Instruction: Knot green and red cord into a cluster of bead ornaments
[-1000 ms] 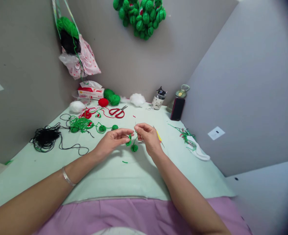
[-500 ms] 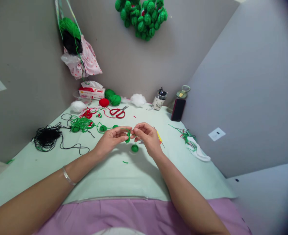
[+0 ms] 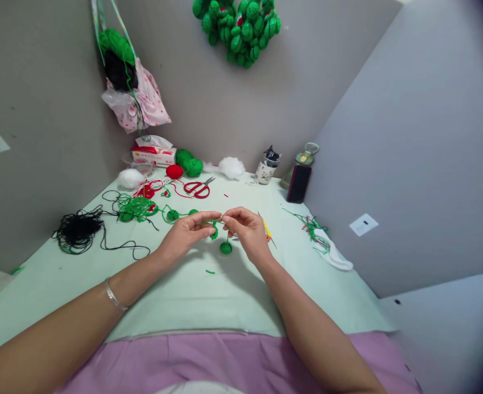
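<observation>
My left hand [image 3: 188, 232] is closed on a strand of green yarn, with a small green crocheted piece [image 3: 214, 231] hanging at its fingertips. My right hand [image 3: 245, 225] pinches the green yarn close beside it, the two sets of fingertips nearly touching. Below the right fingers a small green crocheted ball [image 3: 225, 248] dangles on a short strand. Behind the right hand, partly hidden, lies a yellow-and-orange tool [image 3: 268, 231]. More green balls [image 3: 172, 215] on a green strand rest beyond the left hand. A short green yarn scrap [image 3: 210, 272] lies in front.
Red-handled scissors [image 3: 197, 189], a red yarn ball [image 3: 174, 172] and green yarn [image 3: 190, 164] lie farther back. Tangled black yarn [image 3: 78, 229] sits at left. A phone [image 3: 299, 184] leans at back right. Yarn scraps and a white piece [image 3: 334, 250] lie at right.
The right fingers have shifted slightly, and the green strand between the hands now lies straighter across the fingertips. The hanging ball has barely moved.
</observation>
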Motion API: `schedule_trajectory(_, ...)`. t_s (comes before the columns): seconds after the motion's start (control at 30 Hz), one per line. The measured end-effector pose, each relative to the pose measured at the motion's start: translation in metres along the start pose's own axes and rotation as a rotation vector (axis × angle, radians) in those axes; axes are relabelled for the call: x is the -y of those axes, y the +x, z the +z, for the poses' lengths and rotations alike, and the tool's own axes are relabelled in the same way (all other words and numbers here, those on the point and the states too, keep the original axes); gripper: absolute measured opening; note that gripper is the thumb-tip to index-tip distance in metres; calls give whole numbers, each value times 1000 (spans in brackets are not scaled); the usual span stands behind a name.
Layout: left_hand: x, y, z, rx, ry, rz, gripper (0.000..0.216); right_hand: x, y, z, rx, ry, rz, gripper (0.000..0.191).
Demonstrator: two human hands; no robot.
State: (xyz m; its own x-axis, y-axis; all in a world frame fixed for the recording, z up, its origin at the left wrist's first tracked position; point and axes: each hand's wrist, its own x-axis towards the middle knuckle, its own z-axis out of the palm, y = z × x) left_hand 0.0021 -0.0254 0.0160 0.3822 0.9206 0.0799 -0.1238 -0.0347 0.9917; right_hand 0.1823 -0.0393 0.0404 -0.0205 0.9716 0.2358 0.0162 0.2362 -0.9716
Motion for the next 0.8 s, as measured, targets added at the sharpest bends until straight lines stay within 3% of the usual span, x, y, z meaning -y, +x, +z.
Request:
schedule_trajectory(0.4,-2,0,1,4,-9,9,45,-2,0,-1,9,-32,-29,20)
schedule_trajectory(0.63,-1,0,1,-7,11,18,47,-4,-2,0,5,-128,-118,20)
schedule_trajectory(0.8,1,1,0,5,6,1,48,-7,-6,2,14,-328,-253,11)
